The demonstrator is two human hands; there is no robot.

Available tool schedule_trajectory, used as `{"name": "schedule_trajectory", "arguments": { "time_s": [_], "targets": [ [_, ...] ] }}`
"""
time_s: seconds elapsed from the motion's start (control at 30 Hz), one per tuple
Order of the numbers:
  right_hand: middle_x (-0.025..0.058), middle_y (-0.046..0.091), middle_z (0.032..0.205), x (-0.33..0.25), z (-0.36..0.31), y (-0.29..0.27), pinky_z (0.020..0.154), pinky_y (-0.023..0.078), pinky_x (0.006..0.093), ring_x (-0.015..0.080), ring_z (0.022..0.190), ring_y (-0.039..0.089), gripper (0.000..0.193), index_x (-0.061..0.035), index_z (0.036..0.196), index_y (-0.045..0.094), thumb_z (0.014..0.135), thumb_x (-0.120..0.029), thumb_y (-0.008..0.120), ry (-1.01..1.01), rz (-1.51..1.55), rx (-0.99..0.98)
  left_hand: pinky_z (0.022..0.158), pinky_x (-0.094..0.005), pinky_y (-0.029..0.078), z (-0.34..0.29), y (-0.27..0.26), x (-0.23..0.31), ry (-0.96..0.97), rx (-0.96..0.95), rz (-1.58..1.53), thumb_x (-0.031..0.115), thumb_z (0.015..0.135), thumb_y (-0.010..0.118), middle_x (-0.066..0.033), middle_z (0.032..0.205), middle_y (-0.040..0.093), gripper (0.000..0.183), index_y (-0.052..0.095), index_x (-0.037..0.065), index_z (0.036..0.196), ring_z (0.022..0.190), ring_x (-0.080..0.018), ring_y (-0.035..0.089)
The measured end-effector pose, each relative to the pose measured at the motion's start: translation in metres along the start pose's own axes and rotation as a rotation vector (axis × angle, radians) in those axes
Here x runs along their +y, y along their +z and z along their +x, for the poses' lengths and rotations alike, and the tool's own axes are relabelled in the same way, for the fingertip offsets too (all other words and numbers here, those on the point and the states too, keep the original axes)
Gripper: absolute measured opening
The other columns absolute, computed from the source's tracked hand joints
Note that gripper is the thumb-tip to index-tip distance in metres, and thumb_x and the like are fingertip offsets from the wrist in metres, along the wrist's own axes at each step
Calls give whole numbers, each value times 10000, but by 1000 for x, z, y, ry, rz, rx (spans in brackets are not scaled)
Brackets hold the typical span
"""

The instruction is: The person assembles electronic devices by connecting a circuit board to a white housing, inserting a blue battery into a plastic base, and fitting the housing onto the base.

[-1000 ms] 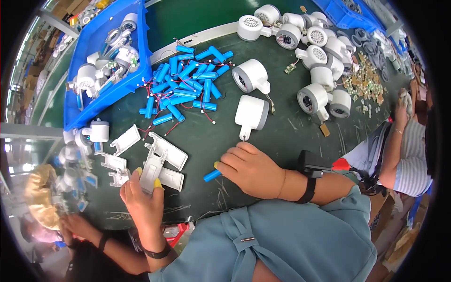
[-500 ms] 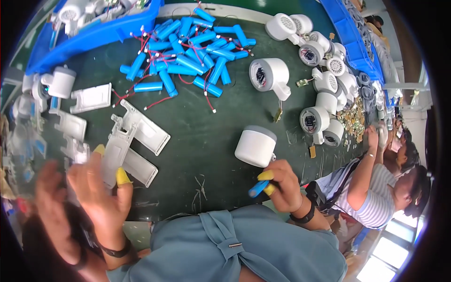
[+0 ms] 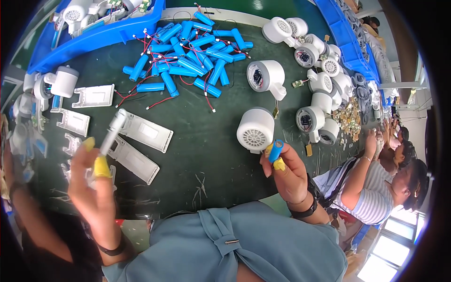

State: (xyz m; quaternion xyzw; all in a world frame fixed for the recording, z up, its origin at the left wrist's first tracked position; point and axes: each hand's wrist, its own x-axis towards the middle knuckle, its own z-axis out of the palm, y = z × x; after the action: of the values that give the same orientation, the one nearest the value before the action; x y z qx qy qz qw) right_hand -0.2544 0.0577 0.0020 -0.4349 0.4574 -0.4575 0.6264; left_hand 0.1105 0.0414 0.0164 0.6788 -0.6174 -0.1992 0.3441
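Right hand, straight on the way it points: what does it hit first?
The grilled white housing, just past the fingertips of the right hand and the blue cell it holds. They overlap in the picture, so depth is unclear; hand and housing may be in contact.

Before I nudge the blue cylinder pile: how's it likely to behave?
The blue cylinder pile will probably shift unevenly, since pieces lie crossed over each other. Loose edge cylinders may roll, being round-sided. The thin red leads look floppy and intermingled, so pulling one could drag neighbours.
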Motion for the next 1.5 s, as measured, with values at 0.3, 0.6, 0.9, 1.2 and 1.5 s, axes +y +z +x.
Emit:
{"name": "schedule_trajectory", "arguments": {
  "time_s": [0.3,0.6,0.9,1.2,1.5],
  "targets": [
    [109,593,1076,0,13,6,774,453,288,168,843,555,312,-6,1269,539,963,-58,557,-61,-78,-4,879,-456,464,-11,45,16,622,-470,-9,141,697,813,-152,1163,655,628,554,-15,1248,947,-320,602],
    [93,617,1037,11,29,49,757,480,379,287,906,611,379,-34,1082,656,707,-6,701,-683,-1083,-284,951,-461,395,-22,66,15,637,-381,2,128,694,834,-110,1247,675,1016,228,-3,1499,987,-299,599],
    [72,616,1034,23,39,64,768,471,368,247,925,600,288,-37,1019,670,732,-59,675,-706,-1159,-343,973,-464,384,-25,66,14,624,-370,-4,123,697,834,-108,1240,683,1060,177,4,1521,969,-292,609],
    [67,622,1041,9,38,69,815,470,375,246,943,601,273,-41,987,666,715,-52,675,-682,-1166,-343,998,-476,391,-13,58,30,654,-420,44,110,686,812,-112,1241,665,900,342,-21,1443,998,-308,605],
    [90,569,1361,7,56,14,1073,375,328,185,1271,510,385,-13,1341,556,1059,-229,406,-162,156,229,840,-431,494,-4,73,86,503,-417,174,173,757,797,-224,1092,617,580,530,-49,1221,969,-397,605]
  ]
}}
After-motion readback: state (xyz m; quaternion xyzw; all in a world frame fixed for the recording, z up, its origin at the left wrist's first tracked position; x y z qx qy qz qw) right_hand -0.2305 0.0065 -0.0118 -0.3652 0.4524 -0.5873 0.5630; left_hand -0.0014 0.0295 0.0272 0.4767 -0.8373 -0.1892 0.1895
